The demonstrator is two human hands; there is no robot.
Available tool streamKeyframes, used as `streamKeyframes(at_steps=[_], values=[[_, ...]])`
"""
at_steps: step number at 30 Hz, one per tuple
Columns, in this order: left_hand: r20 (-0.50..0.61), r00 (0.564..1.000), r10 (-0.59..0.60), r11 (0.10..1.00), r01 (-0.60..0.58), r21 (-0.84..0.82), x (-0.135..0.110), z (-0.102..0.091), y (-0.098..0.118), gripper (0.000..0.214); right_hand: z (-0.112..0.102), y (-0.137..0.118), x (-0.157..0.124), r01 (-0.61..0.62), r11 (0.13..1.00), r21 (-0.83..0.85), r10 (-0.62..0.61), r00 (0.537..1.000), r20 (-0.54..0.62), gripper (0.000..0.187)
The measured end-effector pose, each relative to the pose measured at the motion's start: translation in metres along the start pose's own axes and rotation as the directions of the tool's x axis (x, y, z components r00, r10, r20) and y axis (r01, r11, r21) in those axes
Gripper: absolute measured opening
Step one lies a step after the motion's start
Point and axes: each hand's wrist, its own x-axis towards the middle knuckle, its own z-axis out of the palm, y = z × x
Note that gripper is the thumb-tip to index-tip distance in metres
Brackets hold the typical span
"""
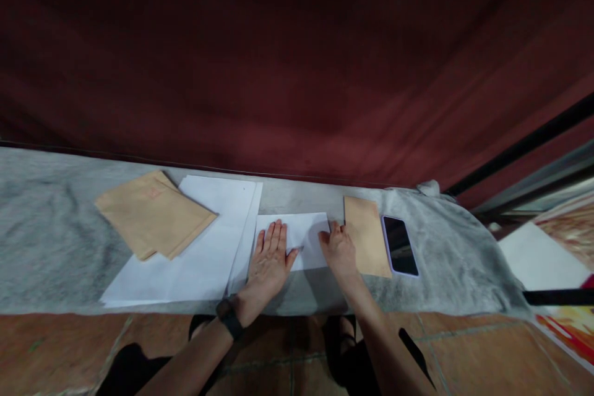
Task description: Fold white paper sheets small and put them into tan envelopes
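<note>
A small white sheet of paper [306,226], which looks folded, lies on the grey cloth in front of me. My left hand [271,260] is pressed flat on its left part, fingers stretched out and thumb pointing right. At the paper's right edge is my right hand [340,249], with its fingers curled and the thumb over the edge. Just right of that hand lies a brown envelope [369,241], close to the knuckles. Larger white sheets [199,272] overlap to the left of the small paper. Several brown envelopes [148,216] are piled partly on top of them.
A phone with a pale purple case [400,246] lies right of the single envelope. Grey cloth [455,253] covers the narrow surface. A dark red fabric wall [288,105] rises behind it. Black bars [557,297] and printed sheets stand at the right. Tiled floor [464,352] shows below.
</note>
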Motion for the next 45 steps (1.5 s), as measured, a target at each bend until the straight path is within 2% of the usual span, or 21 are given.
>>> streamKeyframes(at_steps=[5,8,10,12,14,15,17,19,20,22,24,26,27,29,31,33,35,38,41,43,45], values=[[0.008,1.000,-0.011,0.997,0.011,-0.080,0.002,-0.003,0.000,0.065,-0.007,0.004,0.011,-0.042,0.932,0.360,0.025,0.998,0.053,0.014],[-0.042,0.998,-0.037,0.976,0.027,-0.218,0.010,-0.017,-0.001,0.064,-0.028,0.005,0.020,-0.011,0.899,0.438,0.001,1.000,0.023,0.022],[-0.122,0.989,-0.085,0.940,0.039,-0.338,0.017,-0.031,-0.005,0.062,-0.050,0.006,0.021,0.019,0.873,0.487,0.027,0.996,-0.088,0.032],[-0.186,0.972,-0.146,0.888,0.046,-0.457,0.025,-0.045,-0.010,0.059,-0.069,0.006,0.015,0.176,0.812,0.557,0.050,0.929,-0.366,0.032],[-0.246,0.947,-0.207,0.830,0.037,-0.557,0.031,-0.055,-0.018,0.057,-0.080,0.006,0.003,0.374,0.803,0.464,-0.130,0.870,-0.476,0.023],[-0.274,0.931,-0.240,0.803,0.032,-0.595,0.033,-0.058,-0.023,0.056,-0.081,0.005,-0.004,0.469,0.791,0.392,-0.270,0.844,-0.463,0.022],[-0.318,0.895,-0.312,0.756,0.032,-0.653,0.037,-0.061,-0.033,0.053,-0.075,0.003,-0.019,0.605,0.757,0.247,-0.518,0.786,-0.339,0.024],[-0.329,0.871,-0.365,0.724,0.043,-0.688,0.039,-0.061,-0.042,0.051,-0.063,0.000,-0.032,0.689,0.713,0.127,-0.665,0.723,-0.186,0.027],[-0.320,0.873,-0.368,0.716,0.047,-0.696,0.040,-0.060,-0.046,0.049,-0.057,-0.001,-0.037,0.722,0.687,0.082,-0.710,0.691,-0.134,0.027],[-0.276,0.909,-0.312,0.724,0.039,-0.689,0.042,-0.057,-0.050,0.048,-0.047,-0.002,-0.046,0.787,0.616,0.027,-0.783,0.615,-0.092,0.026],[-0.186,0.968,-0.171,0.747,0.004,-0.665,0.041,-0.054,-0.051,0.047,-0.043,-0.004,-0.053,0.842,0.539,0.010,-0.840,0.538,-0.068,0.025],[-0.067,0.998,0.003,0.767,-0.045,-0.640,0.037,-0.050,-0.047,0.047,-0.045,-0.006,-0.060,0.877,0.480,0.013,-0.877,0.480,-0.025,0.023],[-0.006,0.996,0.094,0.776,-0.077,-0.625,0.035,-0.048,-0.044,0.047,-0.046,-0.007,-0.064,0.887,0.462,0.015,-0.887,0.462,0.003,0.022],[0.106,0.958,0.265,0.798,-0.156,-0.582,0.027,-0.044,-0.035,0.048,-0.049,-0.011,-0.071,0.898,0.440,0.020,-0.896,0.438,0.067,0.020],[0.203,0.889,0.411,0.811,-0.254,-0.528,0.019,-0.041,-0.026,0.047,-0.049,-0.014,-0.078,0.902,0.431,0.029,-0.897,0.425,0.119,0.018],[0.268,0.825,0.498,0.809,-0.330,-0.487,0.013,-0.040,-0.020,0.046,-0.047,-0.016,-0.083,0.899,0.436,0.048,-0.892,0.424,0.154,0.015],[0.294,0.795,0.531,0.801,-0.359,-0.479,0.011,-0.042,-0.018,0.045,-0.045,-0.016,-0.085,0.885,0.458,0.081,-0.880,0.439,0.182,0.015],[0.277,0.806,0.523,0.785,-0.329,-0.525,0.013,-0.051,-0.025,0.043,-0.048,-0.012,-0.083,0.845,0.513,0.149,-0.850,0.476,0.226,0.026],[0.254,0.841,0.479,0.770,-0.262,-0.582,0.015,-0.061,-0.037,0.042,-0.053,-0.005,-0.079,0.804,0.555,0.215,-0.826,0.501,0.257,0.042],[0.275,0.855,0.440,0.765,-0.197,-0.613,0.014,-0.066,-0.045,0.043,-0.057,0.001,-0.075,0.780,0.574,0.248,-0.815,0.518,0.260,0.044],[0.310,0.861,0.403,0.762,-0.128,-0.635,0.011,-0.072,-0.050,0.046,-0.059,0.008,-0.070,0.743,0.614,0.264,-0.788,0.561,0.255,0.044]])
